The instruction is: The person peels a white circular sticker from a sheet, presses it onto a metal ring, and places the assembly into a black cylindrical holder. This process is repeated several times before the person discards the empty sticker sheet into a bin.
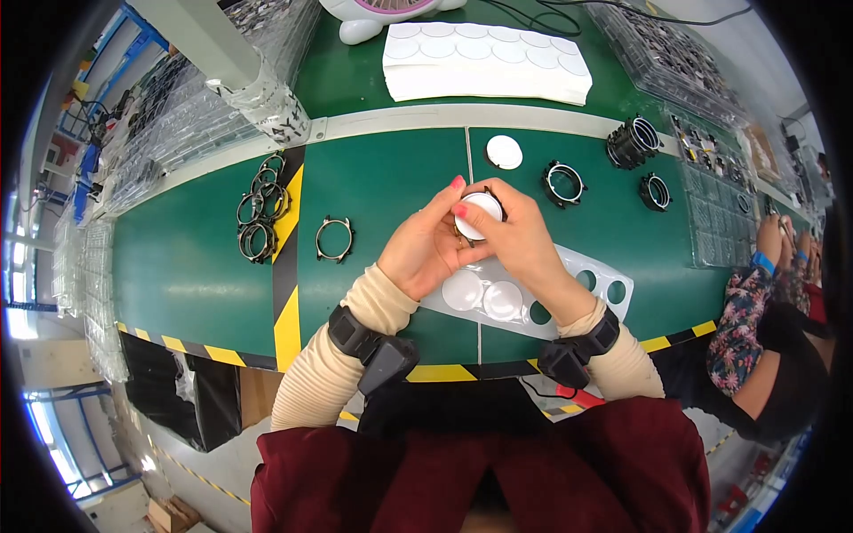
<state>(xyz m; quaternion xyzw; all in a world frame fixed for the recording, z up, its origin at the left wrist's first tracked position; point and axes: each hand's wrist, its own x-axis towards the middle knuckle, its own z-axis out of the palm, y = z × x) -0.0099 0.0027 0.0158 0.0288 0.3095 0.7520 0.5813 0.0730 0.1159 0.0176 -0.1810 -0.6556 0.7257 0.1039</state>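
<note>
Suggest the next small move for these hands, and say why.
Perhaps a light press around the rim of the white disc: the right hand has its thumb across the disc's face, the left hand supports it, and dark frame parts show at its edge. Whether it sits flush cannot be told.

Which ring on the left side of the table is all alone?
The ring just right of the striped tape; the other left-side rings are bunched together.

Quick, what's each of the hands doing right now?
Left hand: closed, holding a white disc.
Right hand: closed, holding that same white disc.
</note>
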